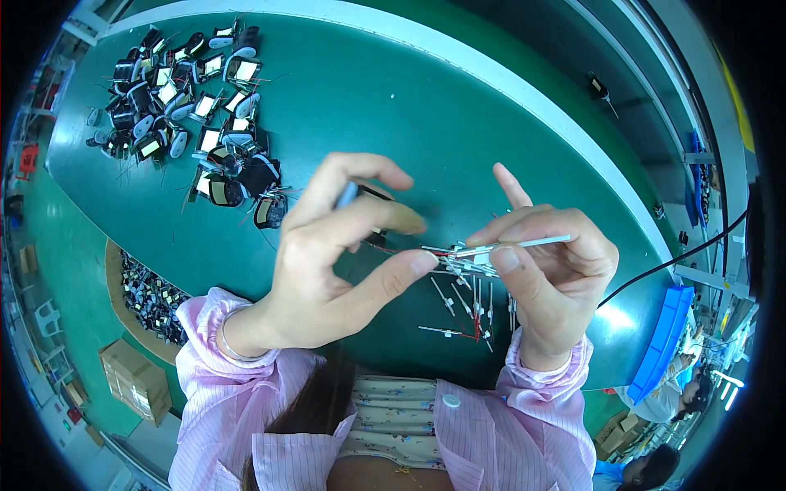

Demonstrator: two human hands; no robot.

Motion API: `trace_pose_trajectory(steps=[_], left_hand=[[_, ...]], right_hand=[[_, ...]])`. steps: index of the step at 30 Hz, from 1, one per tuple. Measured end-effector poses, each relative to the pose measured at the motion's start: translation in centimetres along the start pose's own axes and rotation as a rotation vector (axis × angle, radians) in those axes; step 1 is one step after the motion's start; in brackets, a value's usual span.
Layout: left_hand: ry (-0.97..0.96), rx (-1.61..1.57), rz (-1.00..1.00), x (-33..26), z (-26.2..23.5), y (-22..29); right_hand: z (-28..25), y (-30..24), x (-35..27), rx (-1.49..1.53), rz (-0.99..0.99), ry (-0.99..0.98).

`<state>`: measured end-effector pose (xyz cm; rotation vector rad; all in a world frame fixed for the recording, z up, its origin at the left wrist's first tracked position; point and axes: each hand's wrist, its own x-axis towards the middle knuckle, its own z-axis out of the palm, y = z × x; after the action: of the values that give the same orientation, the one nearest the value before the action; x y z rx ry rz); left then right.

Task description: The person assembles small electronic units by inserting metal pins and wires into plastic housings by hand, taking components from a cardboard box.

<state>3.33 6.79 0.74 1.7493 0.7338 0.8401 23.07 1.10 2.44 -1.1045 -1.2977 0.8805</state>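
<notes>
My left hand (327,245) is raised over the green table, with thumb and forefinger apart. Partly hidden behind its fingers is a small black-and-grey device (348,195), which seems to sit in the curled lower fingers. A thin red wire runs from there toward my right hand (553,270). That hand is closed, pinching a slim whitish rod-like piece (544,241) between thumb and fingers, one finger pointing up. Beneath both hands lies a loose cluster of thin metal-and-white rod pieces (463,307) with short red wires.
Many similar black-and-grey devices (205,106) with wires are heaped at the table's far left. A round bin of small parts (151,299) and a cardboard box (135,380) stand at left. A blue tray (661,344) is at right, near a black cable (679,258). Other people are at lower right.
</notes>
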Motion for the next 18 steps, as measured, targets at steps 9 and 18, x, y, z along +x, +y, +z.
trace_pose_trajectory(steps=[9, 18], left_hand=[[-0.211, -0.348, -0.099, -0.5, 0.2, -1.0], [-0.16, -0.434, -0.105, -0.3, -0.4, -0.3]], right_hand=[[0.6, -0.1, 0.0, -0.023, 0.003, -0.04], [1.2, 0.0, 0.4, 0.296, 0.148, 0.026]])
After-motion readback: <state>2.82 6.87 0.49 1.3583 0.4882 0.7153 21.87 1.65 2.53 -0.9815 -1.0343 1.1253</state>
